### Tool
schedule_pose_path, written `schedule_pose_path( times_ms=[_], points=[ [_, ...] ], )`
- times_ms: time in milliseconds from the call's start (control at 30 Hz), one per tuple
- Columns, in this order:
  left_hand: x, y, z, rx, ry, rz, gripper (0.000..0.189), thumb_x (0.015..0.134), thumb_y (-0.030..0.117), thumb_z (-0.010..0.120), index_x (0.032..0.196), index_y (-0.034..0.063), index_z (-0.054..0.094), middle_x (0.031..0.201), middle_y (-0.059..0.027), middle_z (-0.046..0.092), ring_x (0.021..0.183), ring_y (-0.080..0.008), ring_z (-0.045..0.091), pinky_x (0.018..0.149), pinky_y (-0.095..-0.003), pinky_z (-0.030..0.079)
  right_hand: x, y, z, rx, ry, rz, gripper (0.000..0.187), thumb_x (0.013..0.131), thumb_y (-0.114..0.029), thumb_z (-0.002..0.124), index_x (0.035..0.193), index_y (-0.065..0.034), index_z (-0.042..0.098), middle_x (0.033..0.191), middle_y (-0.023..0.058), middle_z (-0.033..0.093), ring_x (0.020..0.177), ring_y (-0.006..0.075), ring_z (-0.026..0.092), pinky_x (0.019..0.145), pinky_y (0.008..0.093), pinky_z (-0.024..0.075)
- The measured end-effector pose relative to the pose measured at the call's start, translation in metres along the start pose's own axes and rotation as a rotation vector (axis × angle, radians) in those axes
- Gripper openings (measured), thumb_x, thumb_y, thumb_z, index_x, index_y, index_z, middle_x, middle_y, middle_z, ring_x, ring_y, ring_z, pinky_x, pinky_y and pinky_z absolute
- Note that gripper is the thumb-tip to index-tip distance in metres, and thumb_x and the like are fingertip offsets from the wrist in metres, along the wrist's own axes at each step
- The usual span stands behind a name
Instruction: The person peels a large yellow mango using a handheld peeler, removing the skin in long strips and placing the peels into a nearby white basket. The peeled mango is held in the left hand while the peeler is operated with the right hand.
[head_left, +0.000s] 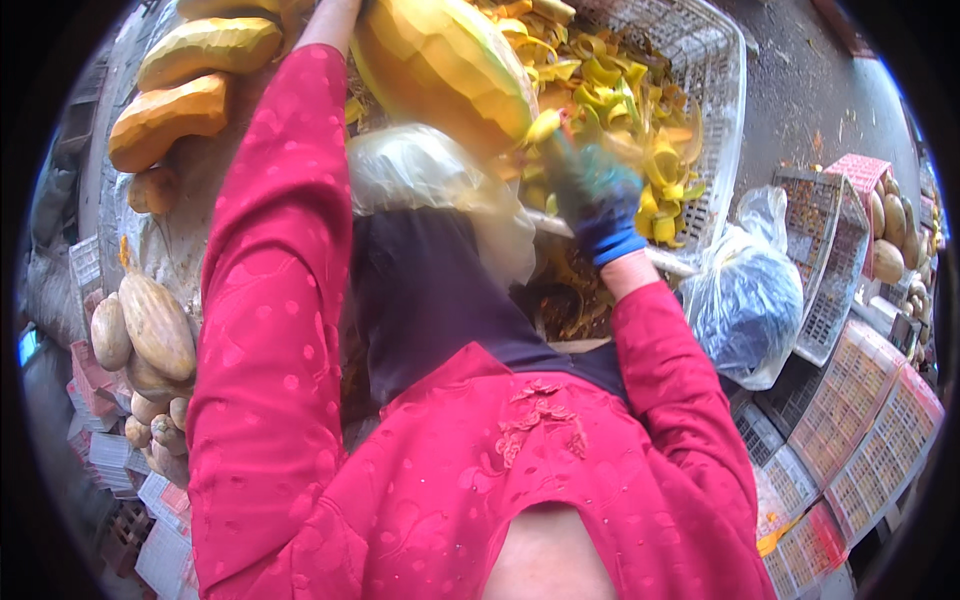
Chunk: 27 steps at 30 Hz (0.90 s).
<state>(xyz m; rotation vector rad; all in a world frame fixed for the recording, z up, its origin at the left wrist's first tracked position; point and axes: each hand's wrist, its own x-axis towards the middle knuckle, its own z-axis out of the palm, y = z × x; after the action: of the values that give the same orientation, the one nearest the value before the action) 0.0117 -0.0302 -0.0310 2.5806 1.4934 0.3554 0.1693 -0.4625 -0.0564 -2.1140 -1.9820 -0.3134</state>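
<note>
A large peeled squash, orange-yellow with faceted sides and some greenish skin traces, lies slanted in front of me. My right hand, in a green and blue glove, is blurred beside its lower right end. A yellow strip of peel and a small red spot show at its fingertips; whether it grips a tool is not clear. My left arm reaches to the top edge left of the squash, and its hand is out of view. Clear plastic sheeting covers my knee below the squash.
A white plastic crate full of curled peels stands right of the squash. Several peeled squashes lie at upper left, unpeeled ones below them. A tied plastic bag and stacked crates are at right.
</note>
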Motion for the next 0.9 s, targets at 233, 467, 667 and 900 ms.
schedule_pose_path(
  times_ms=[233, 467, 667, 900],
  points=[
    [0.017, 0.0, -0.006, 0.015, 0.012, 0.005, 0.027, 0.093, 0.031, 0.056, 0.102, 0.0155, 0.076, 0.108, -0.0096, 0.076, 0.1, -0.0288, 0.071, 0.091, -0.041, 0.054, 0.008, 0.021, -0.026, 0.445, 0.223, 0.429, 0.061, 0.092, -0.018, 0.062, 0.152, -0.0245, 0.051, 0.101, 0.0127, 0.075, 0.08, 0.0344, 0.073, 0.065, 0.0422, 0.0564],
    [0.028, 0.0, -0.02, 0.013, 0.013, -0.02, 0.026, 0.093, 0.03, 0.055, 0.101, 0.0158, 0.076, 0.107, -0.0088, 0.076, 0.099, -0.0282, 0.072, 0.09, -0.0408, 0.055, 0.211, -0.023, -0.043, 0.387, -0.013, -0.043, 0.019, 0.097, -0.028, 0.059, 0.111, -0.0152, 0.061, 0.094, 0.015, 0.073, 0.084, 0.0367, 0.073, 0.07, 0.0516, 0.0558],
    [0.027, -0.005, -0.015, 0.027, 0.029, -0.007, 0.025, 0.093, 0.029, 0.055, 0.101, 0.0161, 0.076, 0.107, -0.0082, 0.076, 0.098, -0.0277, 0.072, 0.089, -0.0406, 0.055, 0.197, -0.028, -0.048, 0.316, -0.126, -0.032, 0.042, 0.094, -0.024, 0.065, 0.134, -0.0204, 0.056, 0.095, 0.0158, 0.072, 0.082, 0.036, 0.072, 0.069, 0.0487, 0.0565],
    [0.03, -0.006, -0.004, 0.063, 0.037, 0.026, 0.025, 0.094, 0.028, 0.054, 0.1, 0.0164, 0.075, 0.106, -0.0075, 0.076, 0.097, -0.0272, 0.072, 0.088, -0.0404, 0.055, 0.022, -0.006, -0.004, 0.549, 0.161, 0.175, 0.059, 0.094, -0.025, 0.067, 0.151, -0.0242, 0.049, 0.077, 0.0095, 0.064, 0.065, 0.033, 0.065, 0.056, 0.0484, 0.0522]
  ],
)
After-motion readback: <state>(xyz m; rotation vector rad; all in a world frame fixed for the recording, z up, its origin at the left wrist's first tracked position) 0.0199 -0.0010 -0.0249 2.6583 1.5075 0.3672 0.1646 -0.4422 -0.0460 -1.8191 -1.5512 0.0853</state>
